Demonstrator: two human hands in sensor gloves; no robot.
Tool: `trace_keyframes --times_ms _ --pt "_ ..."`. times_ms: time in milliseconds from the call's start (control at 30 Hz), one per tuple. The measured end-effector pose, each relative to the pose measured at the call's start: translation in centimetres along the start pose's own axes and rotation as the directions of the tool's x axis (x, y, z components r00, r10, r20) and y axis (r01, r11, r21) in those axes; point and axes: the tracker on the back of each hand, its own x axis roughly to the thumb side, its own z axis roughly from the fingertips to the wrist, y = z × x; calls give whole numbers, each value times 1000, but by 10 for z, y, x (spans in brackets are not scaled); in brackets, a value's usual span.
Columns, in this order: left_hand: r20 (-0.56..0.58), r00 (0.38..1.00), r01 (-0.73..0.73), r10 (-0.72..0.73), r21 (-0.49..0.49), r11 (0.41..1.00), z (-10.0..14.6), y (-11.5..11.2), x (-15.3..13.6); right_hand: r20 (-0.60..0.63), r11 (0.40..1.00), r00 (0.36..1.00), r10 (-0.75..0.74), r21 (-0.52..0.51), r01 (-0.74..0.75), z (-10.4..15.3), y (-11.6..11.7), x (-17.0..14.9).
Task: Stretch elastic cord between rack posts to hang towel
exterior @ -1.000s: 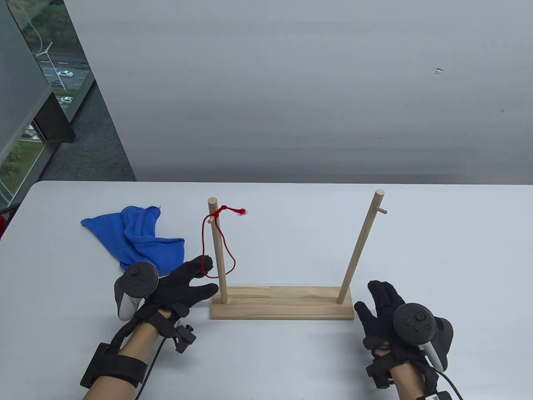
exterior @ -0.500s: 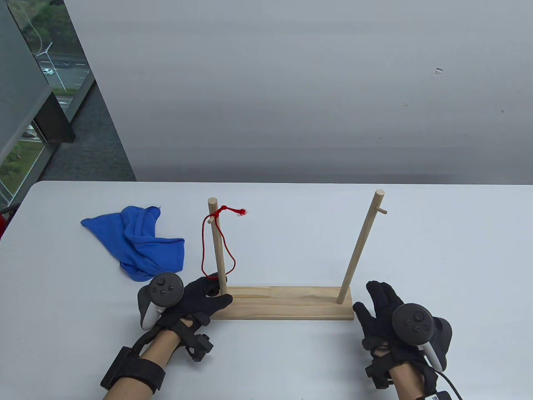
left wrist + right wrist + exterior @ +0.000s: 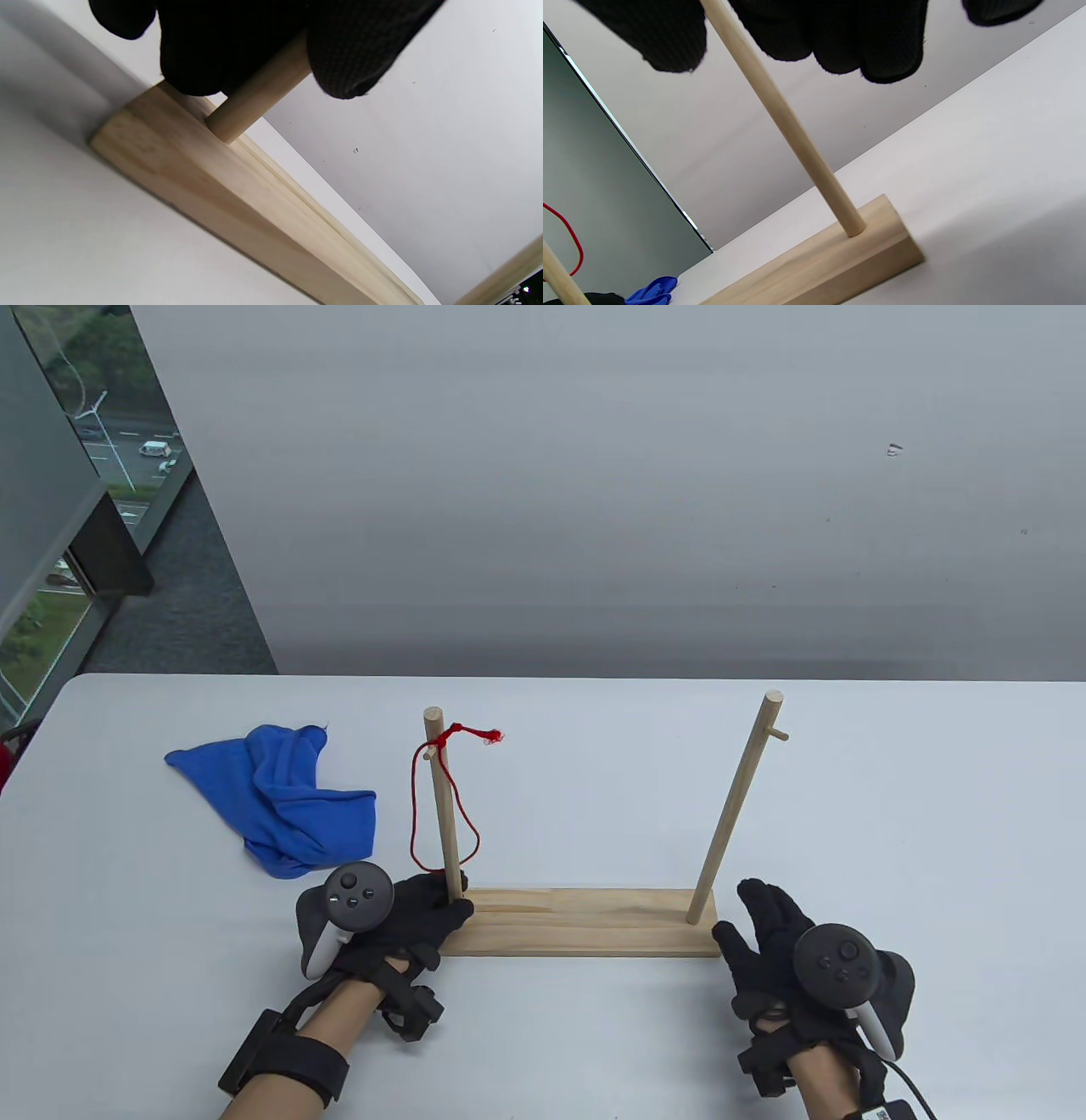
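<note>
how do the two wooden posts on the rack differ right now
The left post has the red cord tied near its top, hanging slack; the right post is bare. The left hand grips the left post at its foot; the right hand is open beside the right post. Both stand in the wooden base with a small peg near the top.

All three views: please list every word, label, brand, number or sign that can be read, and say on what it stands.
None can be read.
Left tracker: small button marks, too small to read.
Right tracker: small button marks, too small to read.
Tag by the right wrist: print, blurred.
Rack, cord, towel: no text.
</note>
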Motion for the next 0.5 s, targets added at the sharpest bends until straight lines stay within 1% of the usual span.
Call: trace_keyframes --times_ms 67,133,267,500 --pt "16 998 63 -63 24 998 1 -1 4 19 999 999 -45 -7 45 -1 2 6" --pt "20 995 96 -96 41 995 2 -2 6 49 997 996 -72 -22 73 -1 2 12" --pt "23 991 130 -132 57 990 3 -3 8 101 996 992 -78 -42 83 -1 1 25" --pt "26 985 166 -168 70 984 4 -4 9 184 996 979 -86 -21 91 -2 2 54"
